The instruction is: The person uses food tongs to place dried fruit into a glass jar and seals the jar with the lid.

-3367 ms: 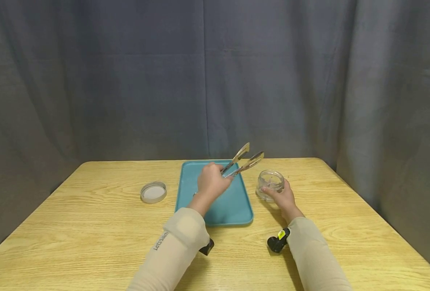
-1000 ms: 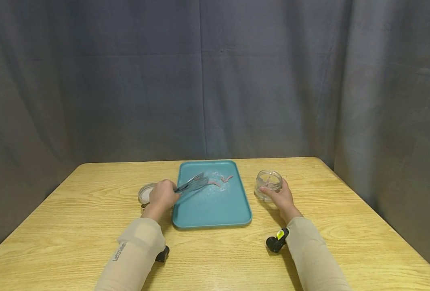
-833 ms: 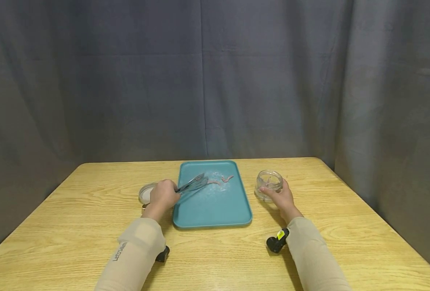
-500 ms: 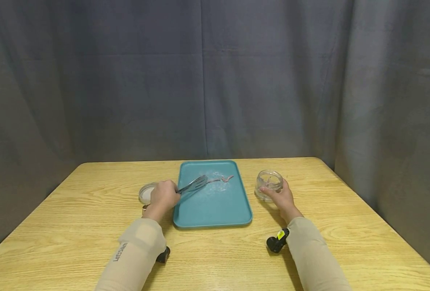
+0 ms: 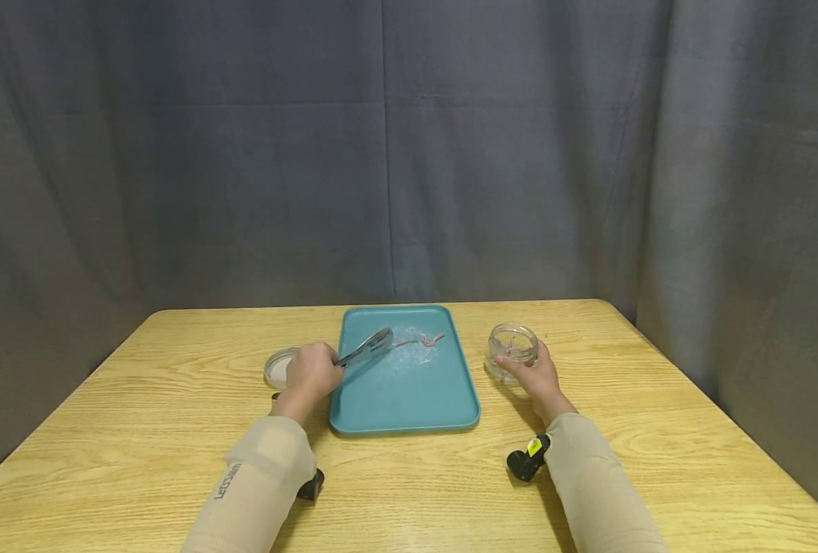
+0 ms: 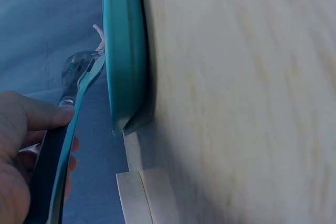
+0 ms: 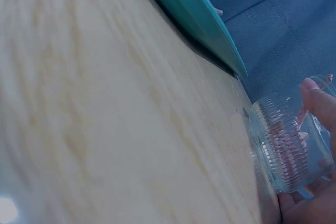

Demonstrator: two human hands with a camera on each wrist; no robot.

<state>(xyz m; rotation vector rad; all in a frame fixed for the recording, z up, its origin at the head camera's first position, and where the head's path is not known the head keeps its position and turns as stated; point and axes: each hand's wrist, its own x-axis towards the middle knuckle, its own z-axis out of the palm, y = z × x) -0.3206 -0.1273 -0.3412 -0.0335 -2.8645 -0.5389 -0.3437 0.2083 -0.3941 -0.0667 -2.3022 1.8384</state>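
We see a rectangular light-wood table (image 5: 173,430). A teal rectangular plastic tray (image 5: 409,399) lies at its centre. At nine o'clock of the tray rests a round white-and-clear lid (image 5: 277,367); at three o'clock stands a small clear glass jar (image 5: 512,349).
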